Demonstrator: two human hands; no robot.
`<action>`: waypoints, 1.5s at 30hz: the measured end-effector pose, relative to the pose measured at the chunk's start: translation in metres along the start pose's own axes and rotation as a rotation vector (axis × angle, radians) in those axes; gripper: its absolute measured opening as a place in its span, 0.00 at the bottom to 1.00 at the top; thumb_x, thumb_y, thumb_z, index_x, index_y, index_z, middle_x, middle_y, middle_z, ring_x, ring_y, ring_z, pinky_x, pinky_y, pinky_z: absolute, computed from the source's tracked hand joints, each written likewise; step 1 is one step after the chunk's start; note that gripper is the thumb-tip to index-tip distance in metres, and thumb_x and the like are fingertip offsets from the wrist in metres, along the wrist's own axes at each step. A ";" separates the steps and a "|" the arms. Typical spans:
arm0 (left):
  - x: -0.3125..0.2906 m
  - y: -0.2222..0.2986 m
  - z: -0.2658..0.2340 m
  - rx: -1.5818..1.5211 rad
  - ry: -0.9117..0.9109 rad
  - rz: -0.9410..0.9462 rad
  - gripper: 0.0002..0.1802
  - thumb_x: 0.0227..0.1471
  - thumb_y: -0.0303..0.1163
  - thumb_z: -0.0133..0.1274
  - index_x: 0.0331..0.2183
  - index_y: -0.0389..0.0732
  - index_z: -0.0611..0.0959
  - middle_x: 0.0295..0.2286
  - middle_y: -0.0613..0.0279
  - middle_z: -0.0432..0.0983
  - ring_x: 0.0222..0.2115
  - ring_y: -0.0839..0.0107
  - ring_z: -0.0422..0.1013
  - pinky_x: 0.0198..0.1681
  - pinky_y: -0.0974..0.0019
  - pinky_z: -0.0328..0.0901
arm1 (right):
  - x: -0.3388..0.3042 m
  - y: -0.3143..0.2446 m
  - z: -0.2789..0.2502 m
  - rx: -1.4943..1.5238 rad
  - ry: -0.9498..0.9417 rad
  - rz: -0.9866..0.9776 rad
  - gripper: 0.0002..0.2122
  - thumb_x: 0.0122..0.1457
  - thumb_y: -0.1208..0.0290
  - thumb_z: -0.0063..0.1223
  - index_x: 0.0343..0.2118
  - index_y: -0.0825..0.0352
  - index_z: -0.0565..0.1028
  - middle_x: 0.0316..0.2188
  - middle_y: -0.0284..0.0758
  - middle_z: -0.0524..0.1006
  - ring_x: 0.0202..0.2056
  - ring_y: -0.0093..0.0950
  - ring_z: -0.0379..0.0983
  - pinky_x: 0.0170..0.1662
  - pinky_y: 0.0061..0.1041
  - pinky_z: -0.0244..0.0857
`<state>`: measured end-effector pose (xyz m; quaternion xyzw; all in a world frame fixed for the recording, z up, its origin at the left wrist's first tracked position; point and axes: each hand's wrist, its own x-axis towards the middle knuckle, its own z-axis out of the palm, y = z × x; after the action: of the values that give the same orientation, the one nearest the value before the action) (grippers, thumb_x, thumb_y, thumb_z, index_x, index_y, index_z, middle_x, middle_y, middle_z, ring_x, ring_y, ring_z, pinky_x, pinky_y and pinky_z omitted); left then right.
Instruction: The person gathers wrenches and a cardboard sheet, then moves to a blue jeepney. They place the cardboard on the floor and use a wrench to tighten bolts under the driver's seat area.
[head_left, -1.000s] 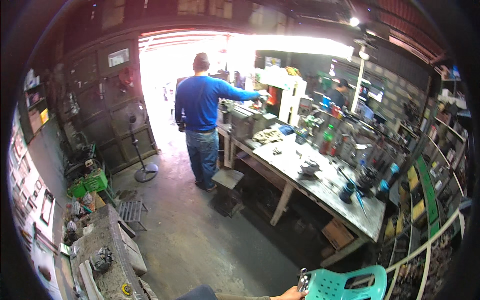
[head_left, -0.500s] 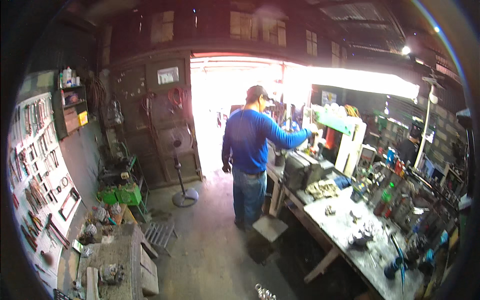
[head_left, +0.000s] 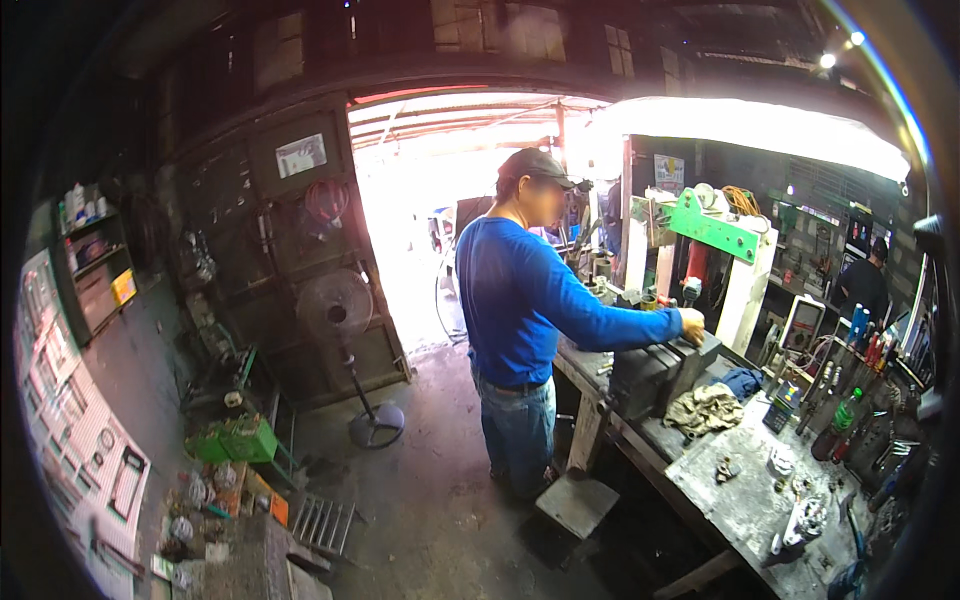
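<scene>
Neither my left hand nor my right hand shows in the head view. Ahead, a co-worker in a blue long-sleeved shirt (head_left: 520, 300) stands at a workbench (head_left: 690, 465). The co-worker's hand (head_left: 692, 325) rests on or just over a dark boxy case (head_left: 650, 378). Beside that case lies a crumpled tan cloth (head_left: 703, 410). Closer to me on the bench's metal top are greasy metal parts (head_left: 803, 520) and a small metal piece (head_left: 727, 468).
A pedestal fan (head_left: 338, 305) stands left of the bright doorway. A low stool (head_left: 578, 503) sits by the bench leg. Left are green boxes (head_left: 250, 440), a slatted metal step (head_left: 323, 525) and a tool pegboard (head_left: 95, 430). Behind the bench rises a green-topped press frame (head_left: 715, 225); another person (head_left: 866, 285) stands far right.
My view has moved closer to the co-worker and bench. The co-worker's outstretched arm has come down toward the dark case. Shiny metal rings at the lower edge have left the view.
</scene>
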<state>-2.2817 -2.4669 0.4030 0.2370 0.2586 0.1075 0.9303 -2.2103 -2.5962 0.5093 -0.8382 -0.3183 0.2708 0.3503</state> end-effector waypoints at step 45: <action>1.049 0.668 0.171 0.196 0.051 -0.511 0.10 0.62 0.36 0.52 0.31 0.41 0.75 0.23 0.60 0.72 0.25 0.62 0.71 0.37 0.53 0.71 | 1.145 -0.134 -0.231 1.271 0.423 0.256 0.08 0.61 0.78 0.50 0.43 0.68 0.73 0.30 0.33 0.77 0.27 0.21 0.72 0.30 0.21 0.68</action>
<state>-1.3583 -1.6168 0.4125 0.2500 0.3423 -0.1502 0.8932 -1.3554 -1.7900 0.4873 -0.5356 0.0794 0.2749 0.7945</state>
